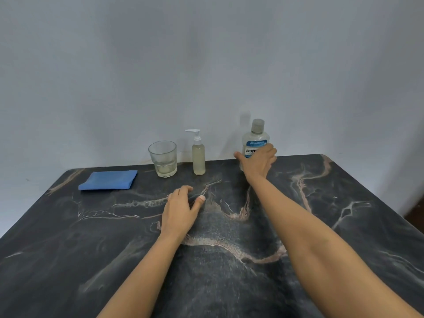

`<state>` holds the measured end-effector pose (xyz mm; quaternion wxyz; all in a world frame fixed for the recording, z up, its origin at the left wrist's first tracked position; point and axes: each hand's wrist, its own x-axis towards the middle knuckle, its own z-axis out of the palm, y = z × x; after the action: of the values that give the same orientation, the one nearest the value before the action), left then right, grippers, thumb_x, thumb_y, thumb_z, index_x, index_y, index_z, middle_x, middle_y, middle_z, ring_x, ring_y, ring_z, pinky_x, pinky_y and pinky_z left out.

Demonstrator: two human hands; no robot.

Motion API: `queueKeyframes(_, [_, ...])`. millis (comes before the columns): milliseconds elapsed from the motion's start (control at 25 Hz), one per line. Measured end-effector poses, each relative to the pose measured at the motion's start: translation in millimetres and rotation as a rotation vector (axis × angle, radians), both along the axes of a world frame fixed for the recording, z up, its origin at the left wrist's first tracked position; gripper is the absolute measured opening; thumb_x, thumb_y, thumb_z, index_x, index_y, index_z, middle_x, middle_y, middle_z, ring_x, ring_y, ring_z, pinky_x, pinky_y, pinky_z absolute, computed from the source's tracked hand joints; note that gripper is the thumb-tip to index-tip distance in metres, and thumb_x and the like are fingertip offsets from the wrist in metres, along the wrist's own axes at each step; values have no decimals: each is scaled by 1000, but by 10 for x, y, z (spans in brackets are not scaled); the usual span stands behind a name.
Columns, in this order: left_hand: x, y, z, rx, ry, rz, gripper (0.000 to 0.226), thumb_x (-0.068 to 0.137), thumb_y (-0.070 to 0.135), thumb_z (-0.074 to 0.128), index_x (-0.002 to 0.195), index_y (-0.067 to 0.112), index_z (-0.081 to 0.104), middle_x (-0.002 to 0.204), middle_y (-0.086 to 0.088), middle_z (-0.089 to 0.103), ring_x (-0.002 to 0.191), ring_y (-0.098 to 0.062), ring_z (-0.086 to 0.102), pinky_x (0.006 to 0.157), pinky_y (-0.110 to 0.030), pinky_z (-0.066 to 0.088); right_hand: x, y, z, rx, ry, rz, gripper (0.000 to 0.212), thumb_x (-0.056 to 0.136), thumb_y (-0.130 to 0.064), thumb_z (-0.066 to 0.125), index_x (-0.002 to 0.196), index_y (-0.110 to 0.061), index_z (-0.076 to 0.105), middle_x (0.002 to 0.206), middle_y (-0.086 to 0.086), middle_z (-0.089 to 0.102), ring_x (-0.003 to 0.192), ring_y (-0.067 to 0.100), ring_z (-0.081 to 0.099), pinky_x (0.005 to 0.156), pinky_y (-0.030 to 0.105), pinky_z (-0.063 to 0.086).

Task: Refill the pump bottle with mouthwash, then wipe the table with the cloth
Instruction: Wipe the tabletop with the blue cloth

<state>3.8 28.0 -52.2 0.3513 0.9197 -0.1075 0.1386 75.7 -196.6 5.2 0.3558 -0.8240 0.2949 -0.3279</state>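
The mouthwash bottle point(255, 137), clear with a grey cap and a blue label, stands at the back of the dark marble table point(344, 214). My right hand point(258, 162) is wrapped around its lower half. Left of it stands the slim pump bottle point(198, 159) with a white pump and pale liquid inside. A folded blue cloth point(109, 179) lies at the back left. My left hand point(181, 208) hovers low over the table's middle, fingers curled and apart, holding nothing.
A clear drinking glass point(163, 158) with a little liquid stands just left of the pump bottle. A plain grey wall runs behind the table. The table's right edge drops off to a dark floor point(415, 216).
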Motion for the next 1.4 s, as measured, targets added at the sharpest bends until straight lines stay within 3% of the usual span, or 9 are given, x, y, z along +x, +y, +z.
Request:
queueKeyframes(360, [-5, 14, -27, -31, -31, 4, 45, 92, 52, 52, 123, 19, 54, 116, 3, 58, 113, -14, 51, 91, -30, 44, 151, -98, -209, -103, 5, 48, 90, 65, -51, 79, 126, -1, 36, 124, 15, 43, 113, 29, 42, 96, 37, 40])
queueKeyframes(480, [-80, 30, 46, -205, -43, 5, 36, 92, 46, 56, 118, 21, 57, 114, 7, 60, 108, -10, 54, 89, -27, 45, 64, -68, -204, -164, 137, 36, 94, 65, -61, 73, 124, 2, 37, 123, 17, 45, 113, 29, 42, 97, 34, 35])
queueKeyframes(640, [-209, 270, 154, -385, -39, -2, 26, 91, 37, 61, 114, 25, 59, 112, 10, 62, 105, -7, 59, 90, -26, 48, -210, 37, -174, -65, 216, 11, 102, 64, -58, 77, 132, 2, 31, 130, 18, 39, 118, 32, 41, 97, 38, 40])
queueKeyframes(760, [-338, 696, 211, -291, -23, 33, 30, 91, 38, 61, 117, 23, 58, 114, 8, 62, 106, -8, 59, 91, -28, 49, -438, 200, -132, -108, 13, -2, 78, 79, -41, 71, 133, 1, 33, 129, 20, 39, 116, 34, 39, 98, 42, 38])
queueKeyframes(840, [-449, 1092, 259, -190, -1, 92, 32, 92, 39, 59, 119, 22, 57, 116, 6, 61, 109, -10, 57, 92, -33, 49, -577, 450, -59, -192, -228, 130, 53, 87, -29, 61, 128, -3, 40, 124, 17, 41, 113, 31, 40, 98, 41, 39])
queueKeyframes(960, [-568, 1681, 286, 5, 22, 170, 35, 93, 40, 57, 121, 19, 56, 117, 4, 61, 112, -14, 55, 93, -35, 47, -629, 939, 71, -310, -278, 505, 35, 91, -23, 56, 121, -6, 47, 121, 11, 45, 113, 21, 43, 97, 30, 39])
queueKeyframes(1040, [-633, 2009, 238, 49, 47, 207, 39, 92, 41, 58, 122, 17, 56, 120, 1, 62, 115, -17, 54, 94, -35, 45, -552, 1346, 113, -368, -179, 744, 34, 92, -20, 56, 122, -4, 50, 121, 11, 49, 113, 22, 47, 98, 32, 42])
queueKeyframes(1160, [-734, 2195, 117, -100, 92, 256, 47, 87, 43, 64, 126, 19, 54, 124, 3, 59, 119, -15, 50, 93, -30, 41, -351, 1988, 64, -442, 94, 1027, 47, 92, -25, 56, 133, -6, 45, 134, 13, 47, 124, 26, 45, 105, 36, 37])
queueKeyframes(1400, [-659, 2184, 33, -153, 61, 230, 44, 83, 47, 68, 120, 26, 55, 116, 10, 59, 113, -9, 52, 89, -29, 42, 35, 2874, -136, -478, 316, 1069, 58, 93, -30, 55, 145, -13, 35, 150, 8, 38, 137, 26, 35, 110, 40, 32])
